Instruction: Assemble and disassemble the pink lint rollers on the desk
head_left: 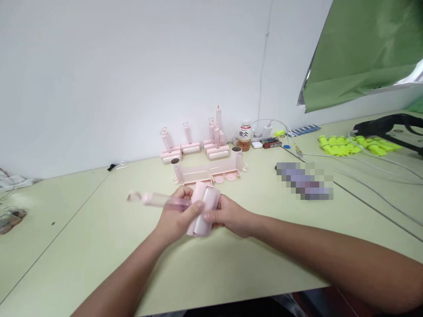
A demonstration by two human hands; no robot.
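Both hands hold a pink lint roller (198, 211) above the near middle of the table; its outline is smeared by motion. Its handle points left and ends in a loop. My left hand (176, 215) grips it on the left side, thumb pressed on the roller head. From the right, my right hand (233, 215) is closed on the pale cover of the head, thumb in front and fingers partly hidden behind. Just beyond the hands lie pink roller covers (194, 175), pink round end pieces (230, 177) and two upright cardboard-cored rolls (236, 152) beside clear pink handles.
Several pink lint rollers (190, 147) stand along the wall. Right of them are a drink bottle (244, 136), a charger and white cables (317, 155). A blurred-out object (304, 181), yellow-green pieces (343, 145) and a black frame (386, 125) lie to the right.
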